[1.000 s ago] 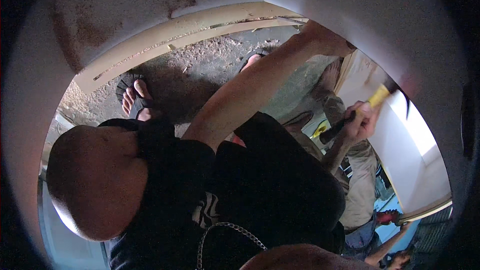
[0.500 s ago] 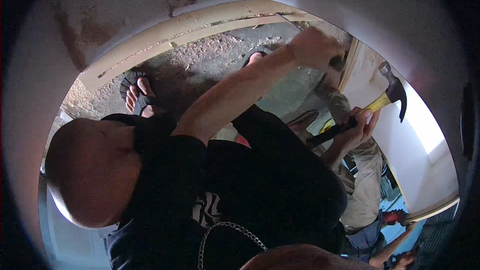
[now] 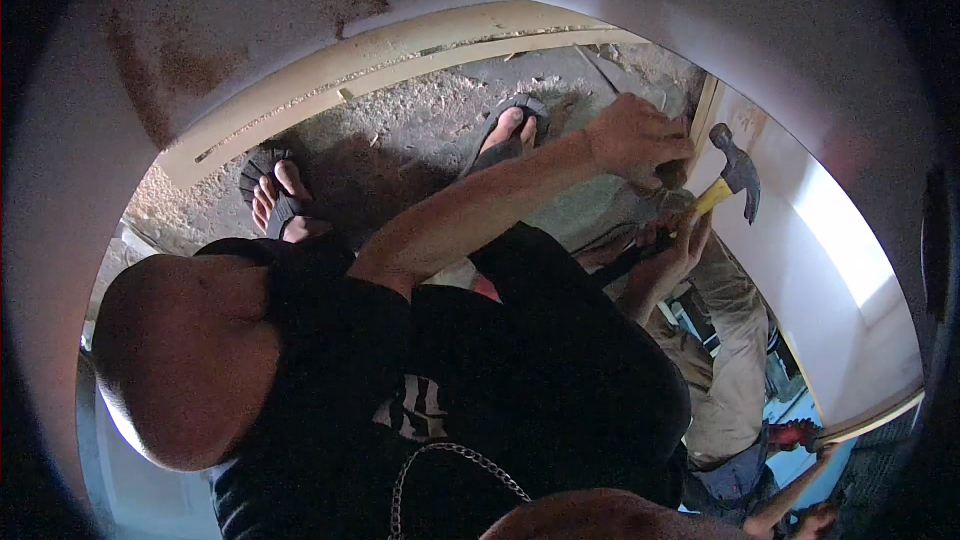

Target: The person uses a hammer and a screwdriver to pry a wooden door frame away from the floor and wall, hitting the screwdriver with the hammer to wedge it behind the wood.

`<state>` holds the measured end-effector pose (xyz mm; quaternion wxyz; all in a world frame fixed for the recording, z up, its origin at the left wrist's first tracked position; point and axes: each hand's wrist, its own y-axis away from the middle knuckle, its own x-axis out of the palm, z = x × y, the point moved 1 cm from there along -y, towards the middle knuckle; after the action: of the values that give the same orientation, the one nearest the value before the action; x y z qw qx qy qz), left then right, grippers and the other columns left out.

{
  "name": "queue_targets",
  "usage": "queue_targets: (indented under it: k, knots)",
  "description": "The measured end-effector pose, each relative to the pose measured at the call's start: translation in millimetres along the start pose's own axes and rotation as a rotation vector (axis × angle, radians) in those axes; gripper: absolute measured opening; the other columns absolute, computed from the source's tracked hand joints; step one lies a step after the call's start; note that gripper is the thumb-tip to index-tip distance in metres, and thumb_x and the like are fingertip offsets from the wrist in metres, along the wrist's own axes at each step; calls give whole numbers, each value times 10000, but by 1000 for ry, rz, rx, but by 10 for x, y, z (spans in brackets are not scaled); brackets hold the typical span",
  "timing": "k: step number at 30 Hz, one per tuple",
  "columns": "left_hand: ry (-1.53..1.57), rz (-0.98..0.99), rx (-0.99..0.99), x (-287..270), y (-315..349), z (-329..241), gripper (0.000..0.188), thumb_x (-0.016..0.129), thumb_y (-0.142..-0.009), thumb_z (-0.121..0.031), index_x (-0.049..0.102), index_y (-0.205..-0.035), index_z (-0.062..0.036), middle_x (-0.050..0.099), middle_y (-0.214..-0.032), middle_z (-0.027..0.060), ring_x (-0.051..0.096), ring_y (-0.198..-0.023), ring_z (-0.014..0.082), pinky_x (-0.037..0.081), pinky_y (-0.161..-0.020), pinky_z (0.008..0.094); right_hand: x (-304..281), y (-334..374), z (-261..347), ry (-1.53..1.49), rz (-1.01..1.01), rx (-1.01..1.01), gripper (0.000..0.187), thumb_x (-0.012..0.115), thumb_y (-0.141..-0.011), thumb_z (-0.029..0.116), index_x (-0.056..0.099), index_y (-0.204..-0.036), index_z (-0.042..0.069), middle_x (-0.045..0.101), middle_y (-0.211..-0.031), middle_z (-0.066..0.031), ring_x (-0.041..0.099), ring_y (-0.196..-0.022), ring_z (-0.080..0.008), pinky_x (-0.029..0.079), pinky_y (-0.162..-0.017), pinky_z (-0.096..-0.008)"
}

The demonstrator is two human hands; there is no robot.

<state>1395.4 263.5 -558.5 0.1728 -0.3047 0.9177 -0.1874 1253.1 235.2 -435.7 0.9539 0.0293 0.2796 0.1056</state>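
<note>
My left arm reaches across to the right, and my left hand (image 3: 638,145) is curled beside the edge of a white panel (image 3: 790,250). Something dark shows at its fingertips, too small to make out. Just nearer, my right hand (image 3: 682,252) grips a claw hammer (image 3: 713,195) by its yellow and black handle. The hammer's metal head is raised, in front of the panel's white face. Part of my right forearm is hidden behind black cloth (image 3: 600,360).
A long pale wooden strip (image 3: 400,65) with a slot curves along the far side. Wood shavings (image 3: 440,90) litter the floor around my sandalled feet. At the lower right, another person in khaki trousers (image 3: 725,405) works close to a red tool (image 3: 792,434).
My left hand has come down nearer to the hammer. The hammer and my right hand have shifted to the left. More of my right foot shows.
</note>
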Motion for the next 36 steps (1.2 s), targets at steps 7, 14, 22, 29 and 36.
queue_targets:
  k: [7,14,22,29,36]
  knots:
    - [9,-189,-131,-363,-115,145,477,809,-527,-382,624,-921,-187,654,-908,-16,680,-844,190,536,-713,387,155,43,129,-66,14,61,417,543,-989,184,428,-1378,86,538,-709,-32,483,-473,-106,372,-393,-246]
    - [64,-149,-314,-556,-315,238,334,731,-615,-300,644,-891,-133,667,-844,63,676,-834,281,545,-703,422,149,-21,189,-63,77,-2,383,527,-998,181,453,-1364,97,548,-745,-43,491,-505,-118,388,-412,-258]
    - [-110,-523,-196,-615,-452,262,344,720,-607,-236,663,-938,-158,664,-908,106,660,-881,322,542,-730,436,267,-109,452,-66,69,-5,415,539,-991,210,440,-1369,72,537,-724,-54,487,-508,-121,396,-428,-249]
    - [-113,-40,-264,-282,-97,30,295,716,-715,-305,644,-977,-188,643,-973,4,658,-904,214,526,-720,417,106,-194,348,-72,5,-43,372,519,-999,215,460,-1349,106,566,-750,-56,484,-507,-125,400,-421,-253]
    - [-68,-484,88,9,-11,-108,392,780,-550,-333,655,-893,-192,628,-809,-36,629,-665,163,498,-565,309,198,-29,-275,57,32,136,459,579,-968,183,434,-1393,85,575,-762,-47,513,-529,-122,402,-451,-268]
